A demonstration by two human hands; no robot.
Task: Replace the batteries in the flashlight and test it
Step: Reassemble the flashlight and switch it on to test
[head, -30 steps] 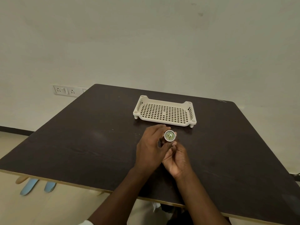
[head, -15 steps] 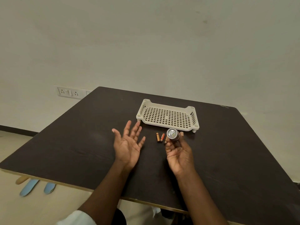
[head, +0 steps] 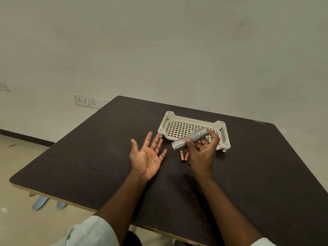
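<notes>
Far left on the wall, one socket plate point(head: 89, 102) with two outlets and a switch. Below the table's near-left edge, two pale blue shapes point(head: 48, 204) on the floor, too unclear to name.

One dark table point(head: 88, 157) fills the middle. Over it, the left hand point(head: 146, 156) hovers palm up, empty, all five fingers spread and pointing away toward the tray, thumb out to the left. A pale sleeve point(head: 88, 231) covers the forearm near the bottom edge.

Just right of that open palm, two small batteries point(head: 183, 155) lie side by side on the tabletop, one gold-brown, one orange-red, touching or nearly so. A tiny dark speck point(head: 189, 164) sits just beside them, too small to tell what it is.

Then the right hand point(head: 202, 151), raised above the table, pinching one silver flashlight point(head: 190, 138). The thumb presses the knurled barrel from the near side, fingers curl around the far side and the tail end. The flashlight is tilted, its wider head down to the left, its tail up to the right, held in front of the tray.

Behind it, one cream perforated tray point(head: 170, 121), standing on short feet on the table, with nothing seen lying inside.
</notes>
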